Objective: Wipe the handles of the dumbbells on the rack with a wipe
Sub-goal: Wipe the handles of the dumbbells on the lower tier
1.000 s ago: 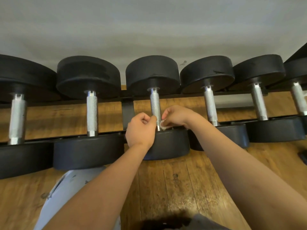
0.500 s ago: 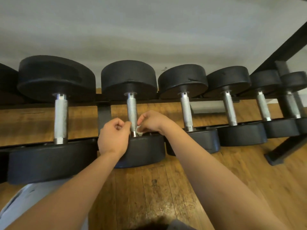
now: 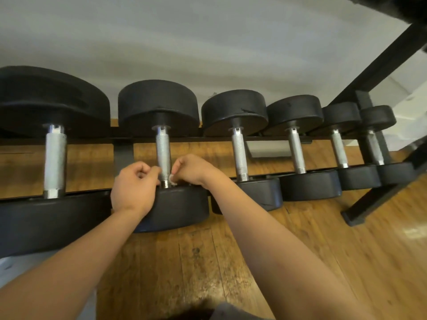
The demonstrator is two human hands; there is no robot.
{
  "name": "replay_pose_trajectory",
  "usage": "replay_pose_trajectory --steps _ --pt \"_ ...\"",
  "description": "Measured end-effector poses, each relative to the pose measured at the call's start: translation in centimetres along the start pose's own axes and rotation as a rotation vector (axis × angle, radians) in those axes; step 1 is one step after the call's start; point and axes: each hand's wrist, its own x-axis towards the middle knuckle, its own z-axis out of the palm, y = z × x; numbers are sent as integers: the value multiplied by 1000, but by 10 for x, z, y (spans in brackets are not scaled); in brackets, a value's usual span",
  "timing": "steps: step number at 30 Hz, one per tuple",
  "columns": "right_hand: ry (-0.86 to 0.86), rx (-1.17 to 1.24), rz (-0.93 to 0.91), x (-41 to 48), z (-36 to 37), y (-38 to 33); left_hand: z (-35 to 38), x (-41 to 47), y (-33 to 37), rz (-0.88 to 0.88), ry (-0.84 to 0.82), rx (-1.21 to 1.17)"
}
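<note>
While the right hand [image 3: 191,170] pinches the wipe [image 3: 172,179] against the handle [image 3: 163,153], at its 4 o'clock, the left hand [image 3: 134,187] curls at 8 o'clock; what it holds cannot be told.

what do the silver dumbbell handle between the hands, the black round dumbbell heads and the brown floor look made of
Silver dumbbell handle: metal, likely chromed steel; bright sheen, knurling. Black round dumbbell heads: probably rubber, matte; one shows a torn nick. Brown floor: glossy wood planks; grain and seams show.
</note>
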Motion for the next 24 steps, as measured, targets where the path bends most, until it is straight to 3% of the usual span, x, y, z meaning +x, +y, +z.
replay_pose_trajectory --steps 3,8,12,18,22,24 --pt "-66 -72 -18 -2 -7 -4 0 -1 3 6 -1 7" --pt "-14 37 -51 -3 -4 0 -2 -1 2 8 8 13" --pt "-86 -76 -49 -4 -5 -3 -2 -1 -1 8 14 12" --pt "93 179 -85 -3 -2 4 -1 0 0 12 19 19" --pt "-42 5 -93 -6 -1 0 -2 2 -3 2 32 36" --pt "-9 1 -119 -5 -3 -7 -1 2 -4 3 31 39"
